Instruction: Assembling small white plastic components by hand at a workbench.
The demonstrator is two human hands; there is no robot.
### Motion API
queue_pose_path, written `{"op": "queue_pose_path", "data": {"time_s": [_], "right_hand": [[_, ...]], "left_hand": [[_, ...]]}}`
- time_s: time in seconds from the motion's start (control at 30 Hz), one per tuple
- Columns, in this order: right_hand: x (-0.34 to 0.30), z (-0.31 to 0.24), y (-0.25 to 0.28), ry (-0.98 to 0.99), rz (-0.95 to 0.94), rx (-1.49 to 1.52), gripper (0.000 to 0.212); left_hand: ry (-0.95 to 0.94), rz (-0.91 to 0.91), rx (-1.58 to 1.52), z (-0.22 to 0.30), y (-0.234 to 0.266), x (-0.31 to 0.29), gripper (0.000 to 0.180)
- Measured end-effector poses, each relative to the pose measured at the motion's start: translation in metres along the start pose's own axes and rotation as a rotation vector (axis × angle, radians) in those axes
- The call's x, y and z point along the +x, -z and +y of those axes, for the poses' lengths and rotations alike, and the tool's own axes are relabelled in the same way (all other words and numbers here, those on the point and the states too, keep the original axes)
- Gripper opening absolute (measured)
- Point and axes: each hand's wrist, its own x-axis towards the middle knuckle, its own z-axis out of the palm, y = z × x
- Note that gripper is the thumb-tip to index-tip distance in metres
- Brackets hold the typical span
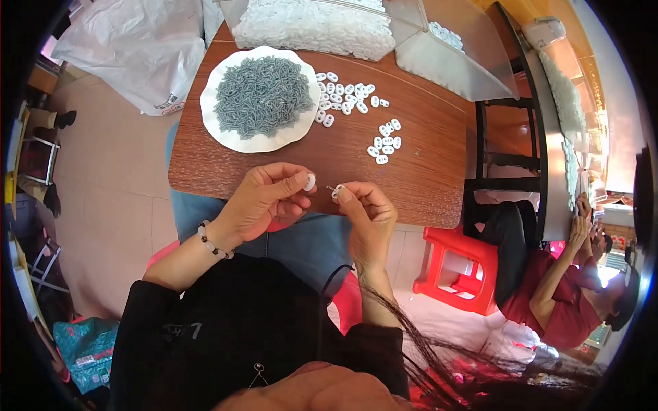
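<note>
1. The scene is brightly lit overall, with an even, soft light across the desk.
2. Glare is strongest at the far right — a blue-white patch there is burnt out, and the pale wall above it is washed out.
3. The black top, lower centre, sinks into near-featureless dark.
4. Fisheye distortion bends straight edges toward the rim; the corners fall to black.
5. The left hand and right hand look fairly sharp — the hair, lower right, is soft, and details near the right rim smear.
</note>
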Motion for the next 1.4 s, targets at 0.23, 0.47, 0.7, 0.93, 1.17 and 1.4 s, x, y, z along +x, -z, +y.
{"op": "queue_pose_path", "data": {"time_s": [0.23, 0.47, 0.7, 0.93, 1.17, 1.4], "right_hand": [[0.000, 0.008, -0.004, -0.026, -0.056, 0.253, 0.010], [-0.003, 0.014, -0.007, -0.001, -0.096, 0.105, 0.008], [-0.004, 0.020, -0.003, 0.052, -0.115, 0.071, 0.006], [0.000, 0.027, -0.001, 0.028, -0.110, 0.052, 0.005], [-0.005, 0.020, -0.008, 0.055, -0.084, 0.062, 0.007], [-0.006, 0.019, -0.009, 0.103, -0.065, 0.079, 0.009]], "left_hand": [[-0.180, -0.048, 0.437, -0.007, -0.008, 0.002, 0.015], [-0.182, 0.097, 0.250, -0.021, -0.010, 0.014, 0.016], [-0.252, -0.002, 0.084, -0.041, -0.013, 0.011, 0.027], [-0.146, 0.010, 0.381, -0.028, -0.006, 0.010, 0.027], [-0.192, -0.099, 0.289, -0.030, -0.006, 0.010, 0.025], [-0.266, -0.056, 0.194, -0.037, -0.010, 0.013, 0.026]]}}
